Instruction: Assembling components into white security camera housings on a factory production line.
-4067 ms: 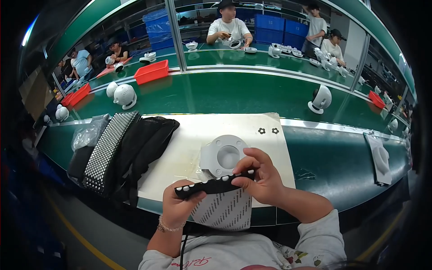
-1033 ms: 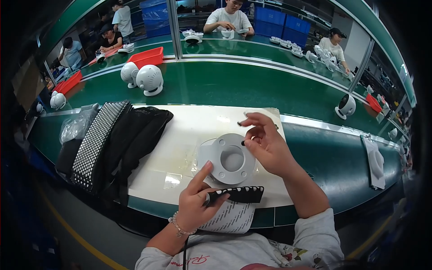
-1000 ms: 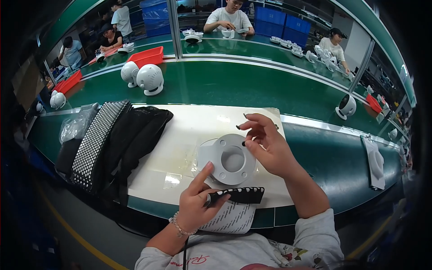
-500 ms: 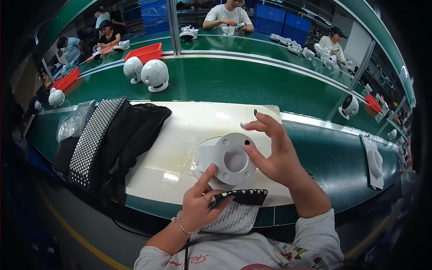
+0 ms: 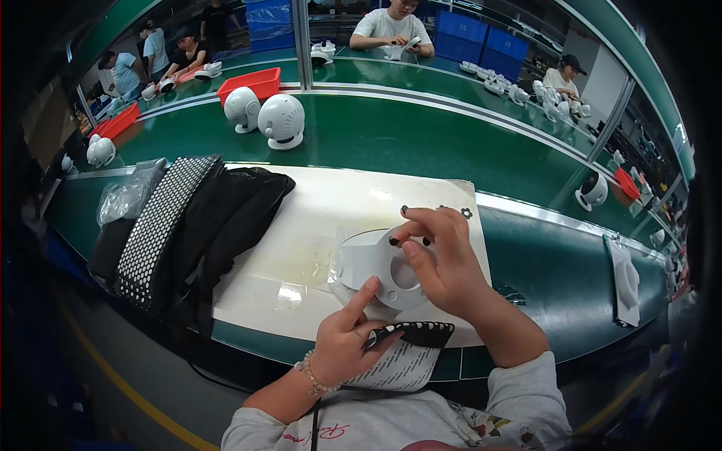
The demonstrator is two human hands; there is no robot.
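Note:
A white plastic housing (image 5: 361, 259) with a round base ring (image 5: 392, 295) and a central hole lies on clear plastic film in front of me. My left hand (image 5: 346, 342) grips a black strip (image 5: 429, 333) with white rounded cutouts along its edge; printed white backing (image 5: 398, 367) hangs below. The left index finger reaches out and touches the base's near side. Over the base's right side is my right hand (image 5: 444, 267), its thumb and fingers bent but apart, hiding part of the ring. Small dark spots show at its fingertips; some are nails, and I cannot make out whether one is a pad.
Beneath the housing lies a white board (image 5: 301, 195). Black mesh fabric (image 5: 244, 203) and clear plastic bags (image 5: 129, 197) lie at the left. Beyond stand white rounded devices (image 5: 281, 122) and a red tray (image 5: 252, 84). A white bag (image 5: 624, 282) lies right; people work across the line.
My right hand has moved down and left over the base, and its fingers have curled closer to the thumb. The left hand keeps hold of the strip. The view has shifted slightly.

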